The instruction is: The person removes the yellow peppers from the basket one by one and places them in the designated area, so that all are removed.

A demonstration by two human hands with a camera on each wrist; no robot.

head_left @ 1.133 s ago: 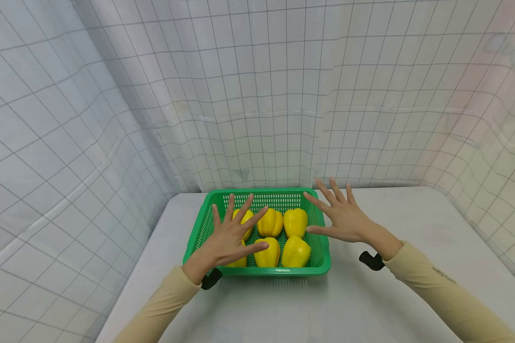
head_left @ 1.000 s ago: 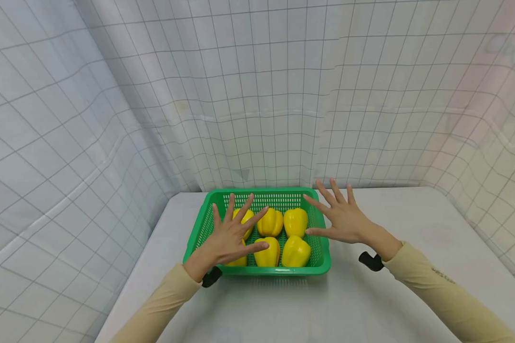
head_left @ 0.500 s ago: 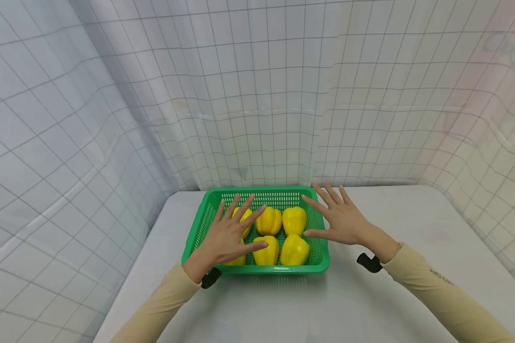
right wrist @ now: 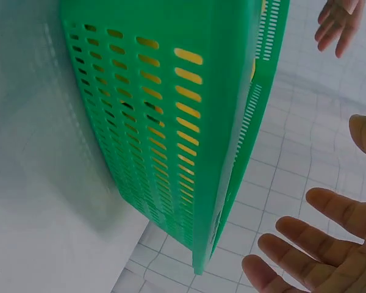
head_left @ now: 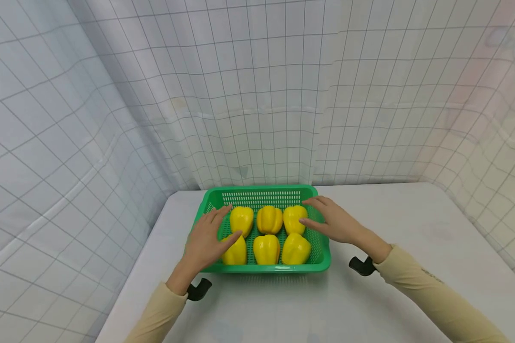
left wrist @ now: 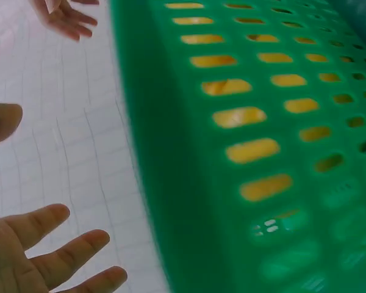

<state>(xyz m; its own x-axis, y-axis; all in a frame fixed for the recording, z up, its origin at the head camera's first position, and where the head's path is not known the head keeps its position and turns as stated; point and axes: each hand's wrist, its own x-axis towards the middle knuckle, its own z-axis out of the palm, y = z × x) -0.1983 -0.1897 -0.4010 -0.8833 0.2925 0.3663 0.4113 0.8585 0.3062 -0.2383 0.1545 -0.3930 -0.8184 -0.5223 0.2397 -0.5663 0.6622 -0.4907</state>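
Observation:
Several yellow bell peppers lie in two rows inside a green plastic basket with slotted walls. My left hand is over the basket's left side, its thumb overlapping the front-left pepper in the head view. Over the right rim, my right hand points inward, with its fingertips close by the back-right pepper. Both hands hold nothing, and their fingers are spread. In the left wrist view the basket's slotted wall fills the right part; the right wrist view shows the other end wall.
The basket stands on a white table near its back edge. White gridded curtains hang behind and on both sides. Each wrist carries a black camera mount.
My left hand has moved left and toward me, uncovering the left peppers. The right hand has lowered slightly, its fingers less widely spread. The basket and peppers stay in place.

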